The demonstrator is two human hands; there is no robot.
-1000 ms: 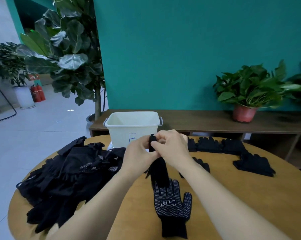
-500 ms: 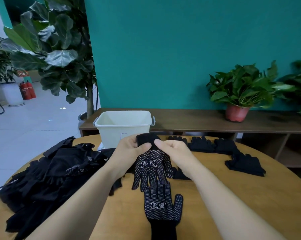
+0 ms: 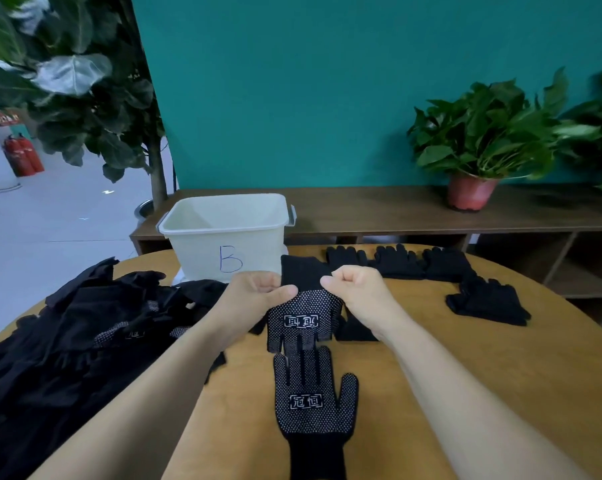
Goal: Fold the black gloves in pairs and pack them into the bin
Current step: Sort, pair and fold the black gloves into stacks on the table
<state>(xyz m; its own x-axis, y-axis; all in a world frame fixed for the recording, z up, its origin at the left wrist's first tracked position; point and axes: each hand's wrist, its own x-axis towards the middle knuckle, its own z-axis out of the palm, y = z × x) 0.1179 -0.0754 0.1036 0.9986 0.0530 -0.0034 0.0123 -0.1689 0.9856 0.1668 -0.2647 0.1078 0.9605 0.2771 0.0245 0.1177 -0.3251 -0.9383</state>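
Head view: the left hand (image 3: 254,296) and right hand (image 3: 360,292) each pinch the cuff of the held glove (image 3: 304,318), thumb against curled fingers, so both grips are closed on it. It hangs with its dotted palm toward the camera, just above the table (image 3: 465,375). Its fingertips overlap those of the flat glove (image 3: 314,400), which lies palm up with its cuff toward the person. The bin (image 3: 202,251) stands just behind the hands. A pile (image 3: 84,334) of gloves lies to the left, and a row (image 3: 400,263) of gloves lies beyond the right hand.

The step looks like mating these two into a pair. To do it well, lay the held glove on the flat one with cuffs and fingers matched, which likely means turning it end for end. Keep the cuff taut between both grips so the knit does not bunch, then smooth and fold.

Writing: a blue handwritten "B" (image 3: 230,259) marks the bin's front wall. Each palm bears a white boxed two-character mark. On the flat glove it reads 冠恒; on the held glove it is upside down.
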